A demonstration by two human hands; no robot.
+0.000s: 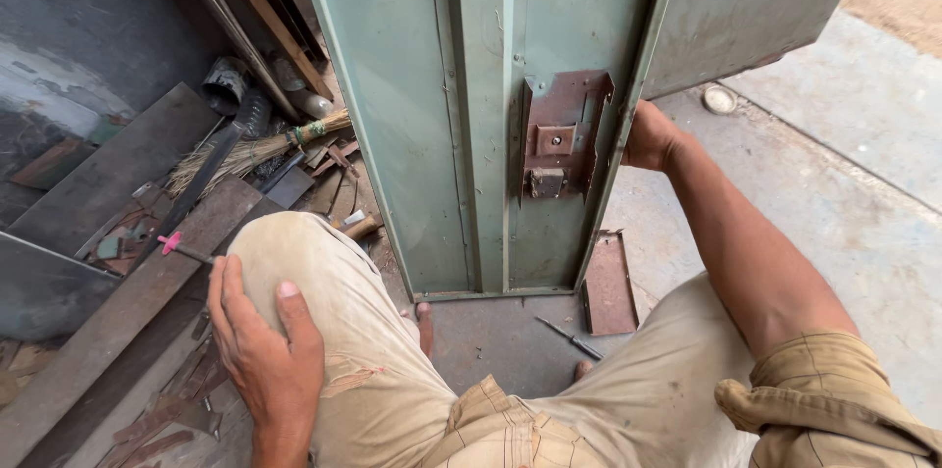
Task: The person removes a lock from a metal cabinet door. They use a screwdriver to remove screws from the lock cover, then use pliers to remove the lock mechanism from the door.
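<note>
Beige trousers and a checked shirt hem fill the bottom of the head view, where the person squats with knees spread. Their left hand [263, 350] rests flat and open on the left knee [304, 262], fingers spread, gripping nothing. Just beyond its fingertips a screwdriver with a pink handle [173, 243] lies on a rusty steel bar [128, 311], its shaft pointing toward the knee.

Between the knees stands a green sheet-metal door [461, 125], upright on the concrete floor [844, 193], its long axis running away from the person, bottom edge nearest their feet and the top out of sight past the upper edge of the picture. A rusty brown lock plate [561, 134] sits on the door's right-hand rib, long side along the door's length. The right hand [650, 137] reaches round the door's right edge beside that plate; its fingers are hidden behind the metal, so I cannot tell whether they are closed on the edge.

On the floor at the door's foot lie a rusty flat plate [608, 284], just beside the right corner, and a thin dark rod [569, 337] near it. To the left, a straw broom [257, 149] lies among metal scraps and dark steel strips.
</note>
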